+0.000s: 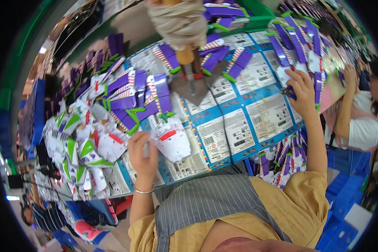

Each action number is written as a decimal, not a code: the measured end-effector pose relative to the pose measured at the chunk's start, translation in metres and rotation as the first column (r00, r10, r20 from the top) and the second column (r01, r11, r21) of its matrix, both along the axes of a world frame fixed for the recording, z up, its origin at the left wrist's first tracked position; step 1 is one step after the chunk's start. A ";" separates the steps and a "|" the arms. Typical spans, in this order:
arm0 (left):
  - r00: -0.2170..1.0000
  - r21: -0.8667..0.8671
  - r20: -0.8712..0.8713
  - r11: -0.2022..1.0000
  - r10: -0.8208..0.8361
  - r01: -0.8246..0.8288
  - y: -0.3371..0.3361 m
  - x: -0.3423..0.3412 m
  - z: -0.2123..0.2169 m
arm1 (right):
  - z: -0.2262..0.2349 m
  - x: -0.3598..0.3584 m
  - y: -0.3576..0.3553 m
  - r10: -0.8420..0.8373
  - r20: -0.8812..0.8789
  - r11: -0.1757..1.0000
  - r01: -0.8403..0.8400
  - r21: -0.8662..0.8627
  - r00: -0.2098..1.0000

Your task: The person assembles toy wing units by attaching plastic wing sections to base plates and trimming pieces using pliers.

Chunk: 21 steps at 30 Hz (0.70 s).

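Observation:
My left hand (pixel 143 154) is at the near edge of the table, fingers loosely bent and thumb apart, with nothing visible in it. Just right of it lies a white plastic housing (pixel 175 143) with a red strip and a green tip, one purple panel (pixel 159 94) extending behind it. Out to the right, my right hand (pixel 302 93) has its fingers closed round a small dark object (pixel 287 90), mostly covered by the fingers. Beside that hand lie several purple-and-white parts (pixel 299 48) with green ends and striped edges.
White-and-green housings (pixel 77 147) are heaped at the left, with purple pieces (pixel 124 92) behind. A cloth-wrapped post with a metal tip (pixel 189 80) hangs over the middle; a black cable (pixel 220 113) crosses the printed table sheet (pixel 256 92). Another person (pixel 359 113) sits at the right.

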<state>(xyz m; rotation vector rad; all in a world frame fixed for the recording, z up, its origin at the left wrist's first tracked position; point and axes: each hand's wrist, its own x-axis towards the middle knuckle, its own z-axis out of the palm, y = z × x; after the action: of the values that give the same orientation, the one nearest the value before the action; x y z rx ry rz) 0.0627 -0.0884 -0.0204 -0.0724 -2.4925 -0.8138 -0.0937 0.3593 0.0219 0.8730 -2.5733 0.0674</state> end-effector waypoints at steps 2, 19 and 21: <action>0.975 -0.171 0.044 0.960 -0.218 0.222 0.016 0.006 0.010 | 0.002 -0.008 -0.038 0.158 0.140 0.987 -0.154 -0.037 0.978; 0.841 0.055 -0.051 0.839 -0.539 0.541 0.043 -0.003 0.013 | -0.015 0.033 -0.115 0.246 0.529 0.327 0.444 -0.834 0.812; 0.856 0.358 -0.156 0.779 -0.494 0.515 0.071 -0.007 0.019 | -0.009 0.081 -0.145 0.467 0.482 -0.093 0.583 -0.807 0.742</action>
<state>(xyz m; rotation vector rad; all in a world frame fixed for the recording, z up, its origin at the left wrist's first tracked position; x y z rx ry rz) 0.0554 -0.0175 -0.0011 -0.6408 -2.2267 -1.4932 -0.0130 0.2144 0.0125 -0.0961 -1.8630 2.4687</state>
